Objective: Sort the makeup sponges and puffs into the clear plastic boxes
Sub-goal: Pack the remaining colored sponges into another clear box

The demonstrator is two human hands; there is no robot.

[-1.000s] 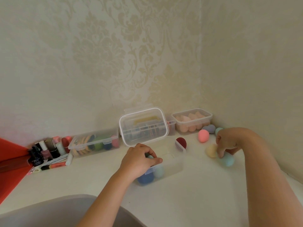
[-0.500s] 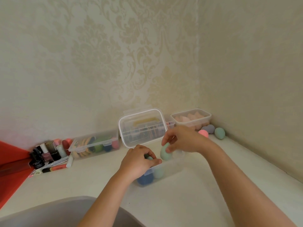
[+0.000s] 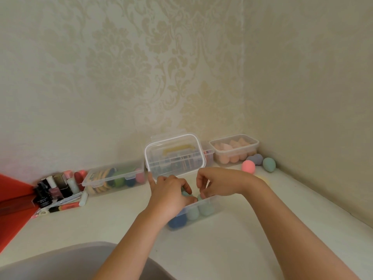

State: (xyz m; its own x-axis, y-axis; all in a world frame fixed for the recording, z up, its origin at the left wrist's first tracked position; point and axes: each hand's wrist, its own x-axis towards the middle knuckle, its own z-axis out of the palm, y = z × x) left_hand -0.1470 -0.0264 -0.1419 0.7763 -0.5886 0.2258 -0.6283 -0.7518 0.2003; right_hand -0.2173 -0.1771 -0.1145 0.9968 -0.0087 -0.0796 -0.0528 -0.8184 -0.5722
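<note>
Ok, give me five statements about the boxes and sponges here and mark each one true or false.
1. The left hand and right hand are both at the open box. True.
2. The back right box holds blue sponges. False: it holds peach sponges.
3. Three sponges lie loose in the corner. True: a pink sponge, a purple sponge and a green sponge.
4. The left box has no lid on. False: its lid is on.
5. A blue sponge lies in the open box. True.
</note>
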